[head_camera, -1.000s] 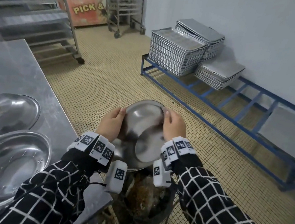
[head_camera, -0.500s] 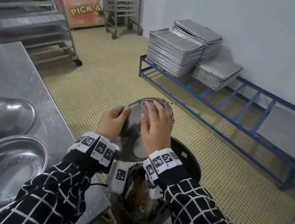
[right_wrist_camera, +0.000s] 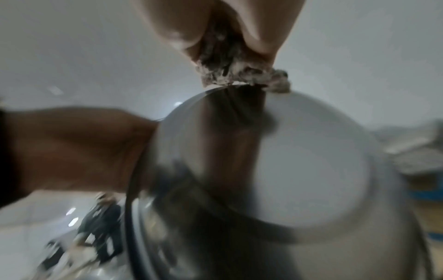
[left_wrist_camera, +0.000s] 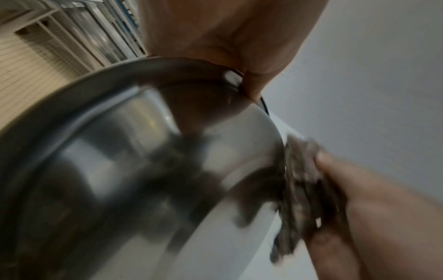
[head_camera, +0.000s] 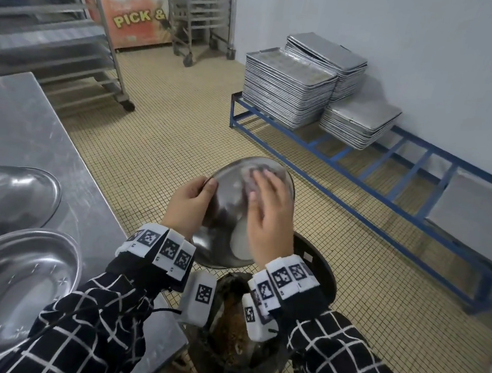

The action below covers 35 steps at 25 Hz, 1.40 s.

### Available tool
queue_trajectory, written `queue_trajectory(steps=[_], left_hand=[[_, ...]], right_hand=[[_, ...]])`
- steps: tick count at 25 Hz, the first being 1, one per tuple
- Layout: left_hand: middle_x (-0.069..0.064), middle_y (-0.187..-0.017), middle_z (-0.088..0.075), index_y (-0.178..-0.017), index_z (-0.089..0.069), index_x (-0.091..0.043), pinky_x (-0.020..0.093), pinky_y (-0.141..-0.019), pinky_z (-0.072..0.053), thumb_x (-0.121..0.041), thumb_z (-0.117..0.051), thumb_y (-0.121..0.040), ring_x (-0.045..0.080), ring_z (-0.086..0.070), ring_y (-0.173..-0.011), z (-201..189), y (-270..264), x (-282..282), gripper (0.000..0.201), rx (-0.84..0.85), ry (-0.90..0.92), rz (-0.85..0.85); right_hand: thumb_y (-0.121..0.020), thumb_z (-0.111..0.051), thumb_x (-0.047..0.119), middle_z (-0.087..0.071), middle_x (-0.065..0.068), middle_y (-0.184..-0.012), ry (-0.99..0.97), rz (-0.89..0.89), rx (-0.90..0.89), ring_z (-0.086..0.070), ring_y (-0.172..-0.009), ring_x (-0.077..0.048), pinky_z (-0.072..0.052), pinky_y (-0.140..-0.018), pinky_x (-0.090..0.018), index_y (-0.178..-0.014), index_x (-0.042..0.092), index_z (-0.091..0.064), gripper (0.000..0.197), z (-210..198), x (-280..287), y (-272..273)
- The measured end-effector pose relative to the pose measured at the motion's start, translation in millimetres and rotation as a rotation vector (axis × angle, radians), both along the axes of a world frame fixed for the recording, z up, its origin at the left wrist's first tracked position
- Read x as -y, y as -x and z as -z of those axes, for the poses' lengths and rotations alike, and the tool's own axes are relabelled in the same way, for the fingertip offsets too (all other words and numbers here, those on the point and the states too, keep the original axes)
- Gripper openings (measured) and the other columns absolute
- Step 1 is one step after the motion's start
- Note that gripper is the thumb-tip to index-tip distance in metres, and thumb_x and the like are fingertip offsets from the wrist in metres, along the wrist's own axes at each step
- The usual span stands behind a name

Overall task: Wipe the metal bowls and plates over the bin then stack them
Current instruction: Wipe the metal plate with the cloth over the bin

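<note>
Over the black bin [head_camera: 320,267], which holds brown food waste, I hold a metal bowl [head_camera: 226,214] tilted on edge, its outer side towards me. My left hand [head_camera: 205,186] grips the bowl's left rim, thumb over the edge [left_wrist_camera: 249,83]. My right hand [head_camera: 264,188] presses a grey crumpled cloth [head_camera: 253,176] against the bowl near its far rim. The right wrist view shows the cloth [right_wrist_camera: 235,64] pinched between thumb and fingers at the bowl's [right_wrist_camera: 299,161] edge. In the blurred left wrist view the cloth [left_wrist_camera: 302,180] sits at the bowl's [left_wrist_camera: 143,161] right side.
On the steel table [head_camera: 30,131] to my left lie a shiny metal plate [head_camera: 6,291] and, behind it, another [head_camera: 7,199] with food crumbs. Stacked baking trays [head_camera: 286,89] sit on a low blue rack [head_camera: 392,184] by the wall. Wheeled tray racks [head_camera: 57,27] stand behind the table.
My right hand left the bowl's right rim and moved onto its face with the cloth, up towards the far rim. The left hand kept its grip and the bowl tipped more upright.
</note>
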State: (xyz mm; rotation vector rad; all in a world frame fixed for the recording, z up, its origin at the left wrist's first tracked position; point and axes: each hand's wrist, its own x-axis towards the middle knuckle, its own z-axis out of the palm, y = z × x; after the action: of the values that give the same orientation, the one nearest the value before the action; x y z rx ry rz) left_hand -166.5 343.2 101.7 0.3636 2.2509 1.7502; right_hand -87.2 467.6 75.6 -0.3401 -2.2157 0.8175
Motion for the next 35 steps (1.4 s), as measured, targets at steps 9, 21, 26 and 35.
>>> queue_trajectory(steps=[9, 21, 26, 35], left_hand=[[0.010, -0.078, -0.062, -0.085, -0.063, -0.007, 0.038, -0.074, -0.049, -0.035, -0.047, -0.098, 0.020, -0.056, -0.074, 5.9, -4.8, 3.8, 0.035, 0.001, -0.091, 0.014], [0.000, -0.096, -0.064, -0.108, -0.057, -0.013, 0.015, -0.068, -0.050, -0.026, -0.043, -0.101, 0.020, -0.061, -0.090, 22.2, 1.6, 12.3, 0.020, 0.004, -0.033, 0.093], [-0.006, -0.106, -0.066, -0.115, -0.054, -0.039, 0.026, -0.073, -0.057, -0.034, -0.050, -0.096, 0.014, -0.066, -0.095, 9.9, -10.1, -2.4, 0.020, -0.036, 0.069, 0.212], [0.003, -0.084, -0.063, -0.087, -0.062, -0.019, 0.031, -0.079, -0.047, -0.032, -0.044, -0.100, 0.018, -0.057, -0.080, 0.1, -28.0, -34.6, 0.025, -0.142, 0.271, 0.188]], right_hand=[[-0.101, -0.037, 0.031, -0.050, 0.001, -0.132, 0.696, 0.331, -0.035, -0.048, -0.123, -0.017, -0.040, -0.097, -0.030, -0.125, 0.019, -0.057, 0.034, 20.2, -45.4, -8.5], [-0.101, -0.040, 0.032, -0.056, 0.016, -0.089, 0.514, 0.120, 0.168, -0.055, -0.089, -0.011, -0.036, -0.064, -0.014, -0.111, 0.017, -0.055, 0.024, 11.9, -95.4, -34.0], [-0.100, -0.042, 0.024, -0.058, 0.006, -0.090, 0.153, -0.138, 0.376, -0.054, -0.082, -0.009, -0.039, -0.066, -0.017, -0.105, 0.016, -0.054, 0.015, -7.1, -109.8, -26.7], [-0.099, -0.044, 0.019, -0.052, 0.007, -0.101, -0.084, -0.370, 0.227, -0.048, -0.095, -0.008, -0.036, -0.078, -0.013, -0.108, 0.015, -0.057, 0.016, -27.2, -108.2, -11.5]])
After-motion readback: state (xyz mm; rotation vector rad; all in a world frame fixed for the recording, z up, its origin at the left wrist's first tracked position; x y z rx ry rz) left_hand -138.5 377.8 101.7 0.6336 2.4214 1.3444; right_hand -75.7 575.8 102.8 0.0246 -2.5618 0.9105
